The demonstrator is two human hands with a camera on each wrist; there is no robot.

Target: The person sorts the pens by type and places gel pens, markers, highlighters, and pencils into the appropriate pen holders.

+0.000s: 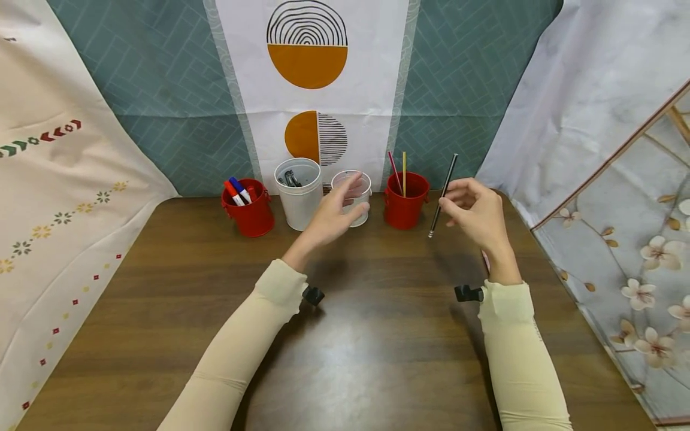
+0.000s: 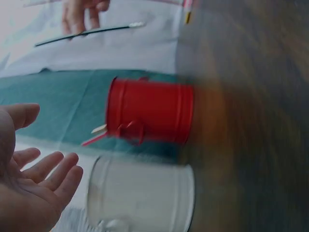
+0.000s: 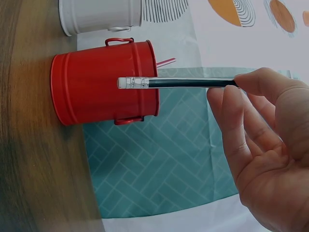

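My right hand pinches a black pencil between thumb and fingertips, beside the right red bucket. The pencil is tilted, its white eraser end downward. That bucket holds a pink pencil and a yellow pencil. In front of the small white bucket is my left hand, fingers spread and holding nothing. It partly covers that bucket, so I cannot tell its contents.
A taller white bucket with dark metallic items stands left of centre. Beside it, a red bucket holds red and blue markers. Another pink pencil lies on the table, mostly behind my right wrist. Cloth hangs behind the buckets.
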